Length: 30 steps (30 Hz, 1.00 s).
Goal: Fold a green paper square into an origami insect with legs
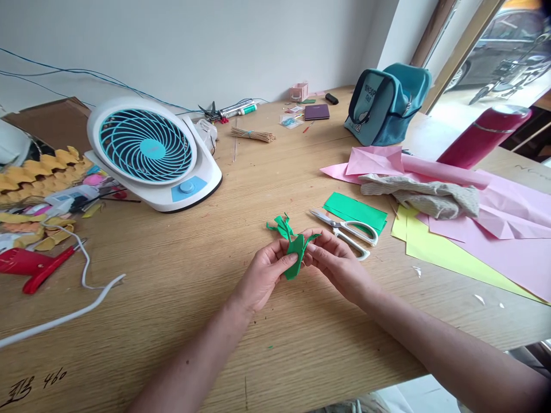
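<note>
Between my two hands is a folded piece of green paper point(294, 261) with thin strips at its upper right end. My left hand point(267, 272) pinches it, thumb pressed on the front face. The fingers of my right hand point(333, 261) are closed on the strip at its right edge. Just behind my hands lies another crumpled green paper piece point(283, 226) with narrow curled ends. White-handled scissors point(344, 226) rest beside my right hand, partly over flat green paper sheets point(357, 211). Some fingertips are hidden behind the held paper.
A white and blue fan point(150, 152) stands at the left rear, near a red heat-gun-like tool point(38, 264) and a white cable point(64, 318). To the right are pink paper point(495, 229), yellow paper point(443, 246), a grey glove point(424, 195), a magenta flask point(486, 135) and a teal bag point(383, 106).
</note>
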### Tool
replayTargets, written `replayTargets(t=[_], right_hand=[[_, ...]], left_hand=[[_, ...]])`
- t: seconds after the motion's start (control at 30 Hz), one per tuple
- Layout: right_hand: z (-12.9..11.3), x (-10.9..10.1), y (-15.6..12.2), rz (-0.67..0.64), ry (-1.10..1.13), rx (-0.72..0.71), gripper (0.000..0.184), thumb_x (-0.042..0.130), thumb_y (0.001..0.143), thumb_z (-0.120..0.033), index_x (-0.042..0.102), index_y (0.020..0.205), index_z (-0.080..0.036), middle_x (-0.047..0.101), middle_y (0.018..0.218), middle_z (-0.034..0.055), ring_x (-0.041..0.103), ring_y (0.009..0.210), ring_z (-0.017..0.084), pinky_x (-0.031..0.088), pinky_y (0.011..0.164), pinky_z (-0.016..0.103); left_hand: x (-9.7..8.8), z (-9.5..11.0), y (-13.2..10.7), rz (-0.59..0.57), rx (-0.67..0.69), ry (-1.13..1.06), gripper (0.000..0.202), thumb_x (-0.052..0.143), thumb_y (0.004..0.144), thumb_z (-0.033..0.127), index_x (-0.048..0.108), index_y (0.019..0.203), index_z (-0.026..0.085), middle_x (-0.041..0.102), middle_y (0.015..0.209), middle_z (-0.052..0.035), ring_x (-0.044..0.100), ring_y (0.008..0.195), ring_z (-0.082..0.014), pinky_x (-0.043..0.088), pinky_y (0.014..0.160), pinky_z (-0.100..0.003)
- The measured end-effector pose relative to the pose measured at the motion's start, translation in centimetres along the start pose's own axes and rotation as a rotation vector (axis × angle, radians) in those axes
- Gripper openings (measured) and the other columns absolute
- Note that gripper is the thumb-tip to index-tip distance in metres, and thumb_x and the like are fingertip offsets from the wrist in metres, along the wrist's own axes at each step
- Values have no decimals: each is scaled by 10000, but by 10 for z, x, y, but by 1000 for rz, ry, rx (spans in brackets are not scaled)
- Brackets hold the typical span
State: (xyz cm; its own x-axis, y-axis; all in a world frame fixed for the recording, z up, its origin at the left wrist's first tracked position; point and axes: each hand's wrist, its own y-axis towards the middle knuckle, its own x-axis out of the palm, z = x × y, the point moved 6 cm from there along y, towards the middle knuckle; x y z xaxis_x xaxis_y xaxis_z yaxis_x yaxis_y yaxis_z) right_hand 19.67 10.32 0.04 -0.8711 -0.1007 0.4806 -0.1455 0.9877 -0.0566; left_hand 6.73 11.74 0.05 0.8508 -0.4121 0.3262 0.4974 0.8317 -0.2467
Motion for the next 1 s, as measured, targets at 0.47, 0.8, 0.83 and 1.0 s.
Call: replayTargets(t=[0.47,0.8,0.83,1.0], right_hand=[[-7,-1,1,23,-144,-93,268,809,766,-404,620,793,-216,612,714,-14,545,675,120,468,676,290],[-5,0,1,35,-188,-168,289,836,742,-378,599,764,-214,645,763,-12,591,693,117,527,669,273],[-5,-1,2,45,-196,-171,291,834,743,-381,599,753,-211,646,764,-10,594,704,118,526,678,271],[-5,-8,3,91,-230,-181,326,843,721,-421,601,752,-205,652,728,-6,580,660,114,520,635,265]], left_hand=[[-2,7,-2,167,205,108,251,805,740,333,647,841,166,701,914,-22,626,900,-148,488,800,-253],[-10,4,-4,303,371,145,242,844,690,256,632,760,162,723,837,-9,662,826,-137,521,742,-231],[-10,4,-4,297,371,163,235,840,697,255,633,757,161,725,829,-8,664,821,-137,523,741,-230],[-11,6,-3,281,356,251,187,787,765,305,684,776,149,712,803,-16,655,766,-128,532,724,-230]])
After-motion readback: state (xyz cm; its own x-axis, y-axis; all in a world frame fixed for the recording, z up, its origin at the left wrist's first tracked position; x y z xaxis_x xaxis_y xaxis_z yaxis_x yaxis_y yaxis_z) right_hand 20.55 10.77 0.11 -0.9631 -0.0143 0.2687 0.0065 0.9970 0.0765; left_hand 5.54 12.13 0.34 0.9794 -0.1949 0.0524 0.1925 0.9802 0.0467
